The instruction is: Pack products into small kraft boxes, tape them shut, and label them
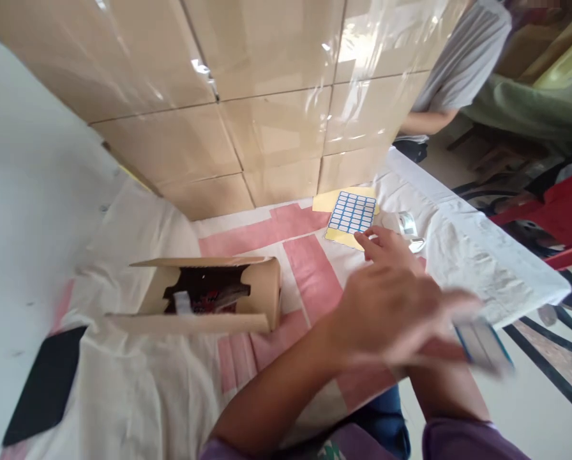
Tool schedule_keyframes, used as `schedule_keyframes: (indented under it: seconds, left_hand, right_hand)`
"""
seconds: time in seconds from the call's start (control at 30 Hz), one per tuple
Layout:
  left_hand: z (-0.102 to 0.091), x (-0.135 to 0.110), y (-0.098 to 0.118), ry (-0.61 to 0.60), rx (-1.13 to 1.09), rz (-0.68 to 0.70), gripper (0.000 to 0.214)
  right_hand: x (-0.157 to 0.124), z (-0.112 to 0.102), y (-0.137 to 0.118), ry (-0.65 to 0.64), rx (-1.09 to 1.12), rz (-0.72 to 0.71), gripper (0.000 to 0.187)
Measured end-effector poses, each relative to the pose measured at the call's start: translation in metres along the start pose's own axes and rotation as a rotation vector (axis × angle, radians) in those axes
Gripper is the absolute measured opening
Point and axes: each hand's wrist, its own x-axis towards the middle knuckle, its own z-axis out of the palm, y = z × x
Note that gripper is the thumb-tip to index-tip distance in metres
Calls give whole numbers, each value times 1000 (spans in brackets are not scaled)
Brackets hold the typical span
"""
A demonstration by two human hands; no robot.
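One label sheet (353,211), by wrapped boxes (281,182)

Prob. at the sheet-grab step; next move needs a clean edge pinch, I'd guess. My R hand (392,248), loosely open, is at sheet's near edge. L hand (391,313) blurred, crossed over R; can't tell if it's gripping the blue-edged item (485,347). Open carton (272,291) off L.
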Motion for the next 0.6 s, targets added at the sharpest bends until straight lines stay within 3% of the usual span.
schedule_keyframes:
  seconds: [0.03, 0.07, 0.13, 0.17, 0.2, 0.23, 0.3, 0.4, 0.5, 0.6]
  left_hand:
    - [-16, -13, 22, -12, 75, 87, 12]
    - [-38, -29, 41, 28, 177, 66, 6]
    - [-91, -65, 67, 72, 372, -87, 6]
    - [-121, -81, 74, 10, 465, -140, 5]
    - [-150, -96, 77, -39, 563, -167, 20]
    - [-175, -108, 77, 20, 709, -186, 34]
    - [-210, -125, 72, 1, 917, -272, 56]
    - [-219, -139, 59, -76, 1014, -307, 67]
    - [-204, -145, 49, -100, 997, -357, 69]
    - [-192, -147, 42, -103, 980, -411, 71]
  right_hand:
    - [-8, 8, -11, -47, -24, -56, 26]
    - [-17, 16, -22, -102, -41, -138, 22]
    - [-36, 36, -43, -231, -34, -329, 19]
    - [-44, 46, -54, -307, -6, -415, 22]
    - [-52, 55, -63, -380, 30, -484, 29]
    - [-57, 64, -72, -438, 61, -542, 39]
    - [-65, 79, -87, -505, 109, -633, 55]
    - [-70, 94, -100, -502, 139, -721, 52]
    - [-75, 101, -101, -476, 145, -740, 39]
    - [-81, 103, -94, -426, 160, -695, 40]
